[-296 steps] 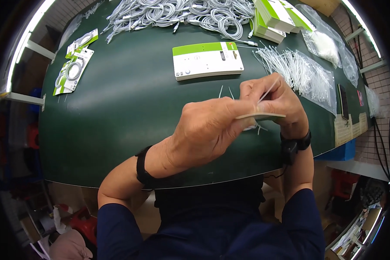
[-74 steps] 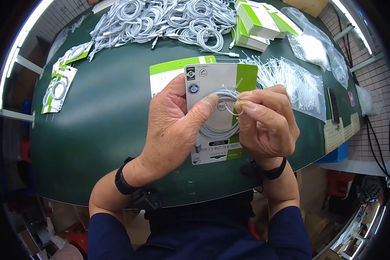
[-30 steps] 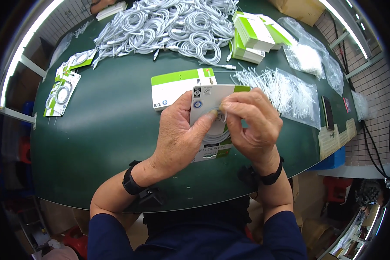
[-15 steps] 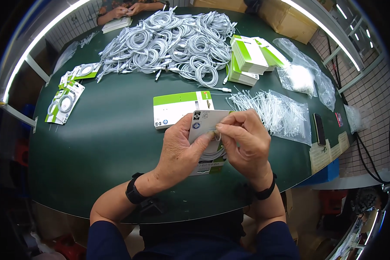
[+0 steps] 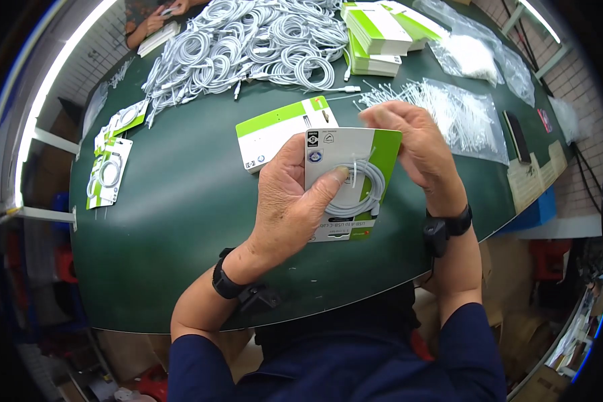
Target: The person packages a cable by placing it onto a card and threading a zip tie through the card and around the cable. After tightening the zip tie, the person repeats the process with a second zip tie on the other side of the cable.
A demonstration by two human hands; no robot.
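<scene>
My left hand (image 5: 291, 201) is closed on a white and green packaging card (image 5: 328, 144), with the thumb across its front. A coiled grey cable (image 5: 380, 181) lies against the card, and a white cable tie (image 5: 354, 173) runs over the coil near my thumb tip. To the right of the card is my right hand (image 5: 425, 144), raised by its upper right corner. Its fingertips are blurred, so I cannot make out whether they hold anything. Behind the held card lies a stack of similar cards (image 5: 268, 137) on the table.
A big heap of coiled cables (image 5: 248, 47) covers the far side. Loose white cable ties (image 5: 442, 110) spill from a clear bag at right, near a phone (image 5: 517, 137). More card stacks (image 5: 375, 33) stand far right. Carded cables (image 5: 107, 171) lie left. Another person's hands (image 5: 157, 20) are at far left.
My right hand has come off the cable tie and moved up and right. The card now shows more of its front, coil and tie included. The whole view has shifted.
</scene>
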